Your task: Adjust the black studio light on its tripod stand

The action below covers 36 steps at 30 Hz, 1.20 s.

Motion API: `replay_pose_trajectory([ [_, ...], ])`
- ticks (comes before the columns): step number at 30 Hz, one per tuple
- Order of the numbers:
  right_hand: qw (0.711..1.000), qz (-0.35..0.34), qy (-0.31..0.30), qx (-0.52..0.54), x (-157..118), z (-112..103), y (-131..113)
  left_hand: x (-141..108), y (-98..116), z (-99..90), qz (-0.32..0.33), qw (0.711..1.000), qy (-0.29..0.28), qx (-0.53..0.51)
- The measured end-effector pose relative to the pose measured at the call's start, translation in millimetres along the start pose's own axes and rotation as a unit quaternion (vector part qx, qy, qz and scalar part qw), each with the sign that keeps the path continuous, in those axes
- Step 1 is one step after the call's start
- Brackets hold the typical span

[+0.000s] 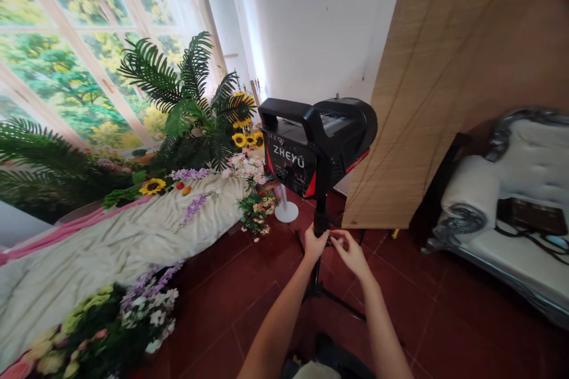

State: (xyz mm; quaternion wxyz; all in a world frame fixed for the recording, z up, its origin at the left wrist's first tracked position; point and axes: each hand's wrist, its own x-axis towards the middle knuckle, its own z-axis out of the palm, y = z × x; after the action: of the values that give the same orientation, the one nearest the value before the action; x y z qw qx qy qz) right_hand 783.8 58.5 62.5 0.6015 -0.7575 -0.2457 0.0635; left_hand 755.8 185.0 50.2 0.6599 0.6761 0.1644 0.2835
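Observation:
A black studio light (291, 160) with a top handle and the letters ZHEYU on its back panel stands on a black light stand (320, 216). Just below the light, my left hand (316, 243) is wrapped round the stand's pole. My right hand (349, 249) is on the pole's right side, its thumb and fingertips pinched together at a small part, possibly a knob, too small to make out. The stand's legs spread over the floor under my forearms.
On the left, a cream cloth (191, 237) carries flowers and fruit, with palm leaves (178, 83) behind. A bamboo blind (391, 130) hangs beyond the light. A tufted sofa (528, 183) holding a brown bag (531, 216) stands right. A white round base (287, 212) rests on the floor.

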Motion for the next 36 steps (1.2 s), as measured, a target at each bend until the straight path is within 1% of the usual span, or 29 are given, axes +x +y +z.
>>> replay_pose_trajectory([
  [2, 0.999, 0.029, 0.004, 0.030, -2.0, 3.4, 1.1, 0.6, -2.0, -0.5, 0.007, 1.000, 0.000, 0.005],
  [5, 0.989, 0.082, -0.004, 0.126, -2.8, 10.5, 0.4, 1.3, -4.4, -0.6, 0.008, 1.000, -0.001, 0.008],
  [7, 0.979, 0.106, 0.015, 0.173, -2.4, 13.8, -0.3, 1.7, -6.0, 0.0, 0.002, 1.000, -0.004, 0.006],
  [9, 0.978, 0.122, 0.042, 0.165, -2.1, 14.1, -0.1, 2.3, -7.8, 0.7, -0.005, 1.000, -0.005, 0.002],
  [11, 0.984, 0.136, 0.058, 0.104, -2.4, 11.5, 1.3, 3.0, -9.2, 1.3, -0.007, 1.000, -0.001, 0.002],
  [13, 0.987, 0.144, 0.056, 0.039, -3.3, 8.5, 2.7, 3.3, -9.7, 1.5, -0.004, 1.000, 0.005, 0.008],
  [14, 0.988, 0.148, 0.046, 0.024, -4.0, 7.9, 3.1, 3.2, -9.5, 1.3, -0.001, 1.000, 0.008, 0.012],
  [15, 0.987, 0.155, 0.035, 0.024, -4.7, 8.4, 3.2, 3.0, -9.1, 1.1, 0.002, 1.000, 0.009, 0.016],
  [17, 0.981, 0.181, 0.020, 0.068, -5.8, 12.3, 2.6, 2.3, -7.9, 0.6, 0.005, 1.000, 0.006, 0.021],
  [19, 0.962, 0.232, 0.032, 0.137, -6.1, 17.8, 1.3, 1.4, -6.9, 0.3, 0.005, 1.000, 0.003, 0.020],
  [21, 0.928, 0.293, 0.028, 0.228, -4.8, 21.5, 0.1, 0.8, -6.6, 0.5, 0.006, 1.000, 0.002, 0.016],
  [23, 0.879, 0.339, -0.023, 0.334, -2.6, 22.0, -0.1, 0.6, -7.1, 0.8, 0.007, 1.000, 0.003, 0.014],
  [25, 0.832, 0.354, -0.085, 0.418, -0.6, 20.9, 0.7, 0.9, -8.0, 1.0, 0.004, 1.000, 0.008, 0.013],
  [26, 0.820, 0.353, -0.104, 0.439, -0.2, 20.7, 1.3, 1.1, -8.6, 1.0, 0.002, 1.000, 0.011, 0.013],
  [27, 0.818, 0.349, -0.113, 0.443, -0.2, 21.0, 2.0, 1.5, -9.2, 0.9, 0.002, 1.000, 0.011, 0.014],
  [28, 0.827, 0.340, -0.114, 0.433, -0.6, 21.9, 2.8, 1.9, -9.8, 0.6, 0.002, 1.000, 0.009, 0.016],
  [29, 0.845, 0.327, -0.106, 0.410, -1.3, 23.2, 3.7, 2.2, -10.5, 0.4, 0.004, 1.000, 0.005, 0.017],
  [31, 0.898, 0.282, -0.070, 0.329, -2.8, 25.4, 5.7, 2.9, -11.7, -0.1, 0.007, 1.000, -0.005, 0.018],
  [33, 0.953, 0.211, -0.016, 0.216, -3.3, 24.0, 7.7, 3.5, -12.7, -0.5, 0.010, 1.000, -0.009, 0.019],
  [34, 0.973, 0.171, 0.014, 0.155, -3.1, 21.3, 8.6, 3.7, -13.0, -0.5, 0.012, 1.000, -0.010, 0.019],
  [35, 0.985, 0.135, 0.038, 0.097, -2.8, 17.3, 9.3, 4.0, -13.4, -0.6, 0.015, 1.000, -0.009, 0.020],
  [36, 0.992, 0.105, 0.052, 0.048, -2.5, 12.3, 9.6, 4.2, -13.6, -0.6, 0.018, 1.000, -0.008, 0.021],
])
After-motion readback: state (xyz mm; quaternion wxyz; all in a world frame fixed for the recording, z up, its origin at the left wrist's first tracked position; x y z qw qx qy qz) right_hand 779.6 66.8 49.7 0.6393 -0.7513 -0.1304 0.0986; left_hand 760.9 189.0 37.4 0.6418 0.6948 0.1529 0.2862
